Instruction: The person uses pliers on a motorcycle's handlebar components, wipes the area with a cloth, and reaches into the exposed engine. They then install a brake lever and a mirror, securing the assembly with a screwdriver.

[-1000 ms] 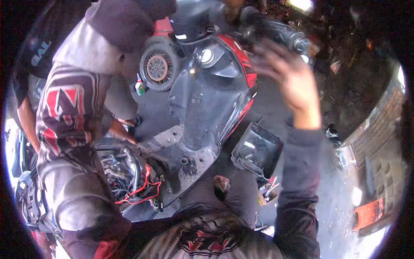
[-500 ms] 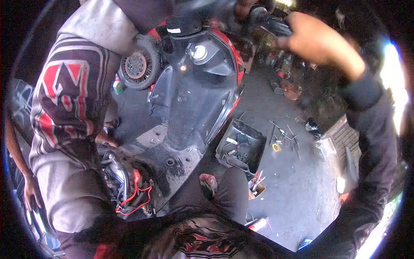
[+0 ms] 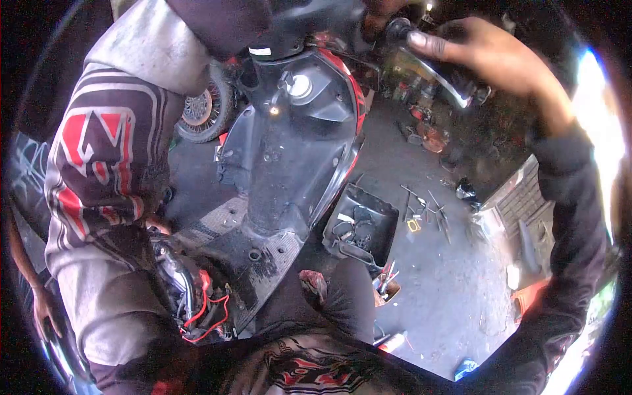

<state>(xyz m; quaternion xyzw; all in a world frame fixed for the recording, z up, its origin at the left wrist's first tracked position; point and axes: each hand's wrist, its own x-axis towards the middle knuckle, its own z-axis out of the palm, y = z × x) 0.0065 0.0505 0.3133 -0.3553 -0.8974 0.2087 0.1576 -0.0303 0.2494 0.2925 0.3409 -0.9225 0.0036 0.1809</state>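
My right hand [image 3: 490, 56] is raised at the upper right, fingers curled round the end of the scooter's handlebar. Its thumb lies beside a black round piece [image 3: 397, 27], and a shiny metal bar [image 3: 454, 89] slants down below the fingers. Part of another hand [image 3: 385, 6] shows at the top edge, cut off by the frame. Below it stands the dark scooter [image 3: 283, 164] with red side trim. My left sleeve runs toward the lower left, and the hand is out of sight.
A person [image 3: 105, 158] in a patterned hooded top fills the left side. Red wires [image 3: 214, 306] loop over exposed parts there. Right of the footboard lie a black bin [image 3: 382, 214], a box of tools [image 3: 388, 289] and several tools [image 3: 428, 207]. A spoked wheel [image 3: 207, 112] stands behind.
My right hand has turned and shifted slightly to the right and down, its thumb now plainly seen at the black round piece. The shiny bar below it has come into view.
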